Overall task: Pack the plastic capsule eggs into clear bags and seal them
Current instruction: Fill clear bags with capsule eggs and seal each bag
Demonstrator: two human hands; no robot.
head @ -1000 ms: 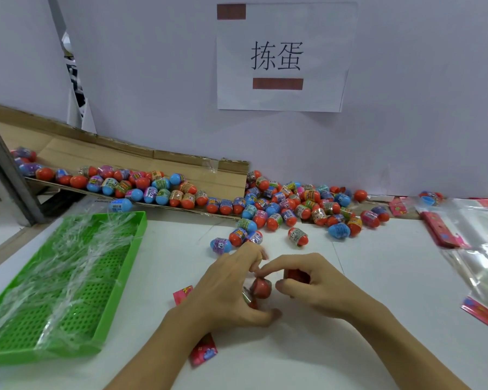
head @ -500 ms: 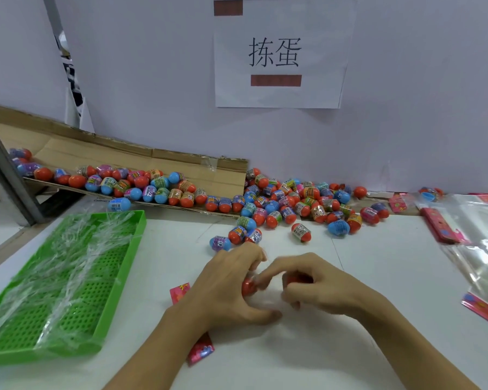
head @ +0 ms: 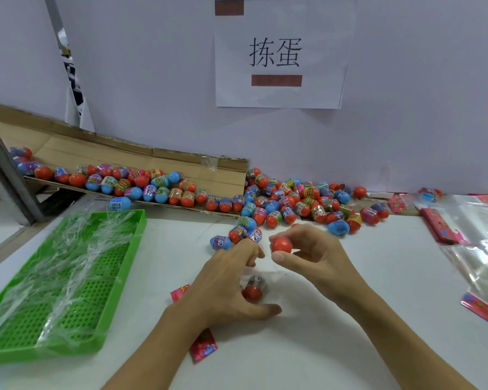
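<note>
The right hand (head: 313,254) pinches a red capsule egg (head: 281,245) between the thumb below and the curled fingers above, holding it clear of the table (head: 335,342). Its fingers are bent close round the egg, so only the rounded red end shows.

The left hand (head: 228,282) sits just beside it, to the left and a little lower. Its fingers are curled, the tips drawn together close to the right thumb, and the thumb stretches out flat along the table. Whether those fingertips pinch the mouth of a clear bag (head: 266,273) is hard to tell: faint glints of film show between the two hands, but the edge is nearly invisible. Under the arch of the left hand lies a second egg (head: 253,288), red at the near end with a greyish printed wrap at the far end, apparently inside that film. A pink printed header card (head: 203,346) pokes out from beneath the left wrist.

Beyond both hands a loose heap of eggs (head: 290,204), red and blue with bright printed bands, spreads along the wall and into a tilted cardboard flap (head: 141,161) further left. Left of the left hand stands a green perforated tray (head: 135,226) holding crumpled clear film. Right of the right hand, well apart, lie empty bags (head: 479,237) with pink headers.
</note>
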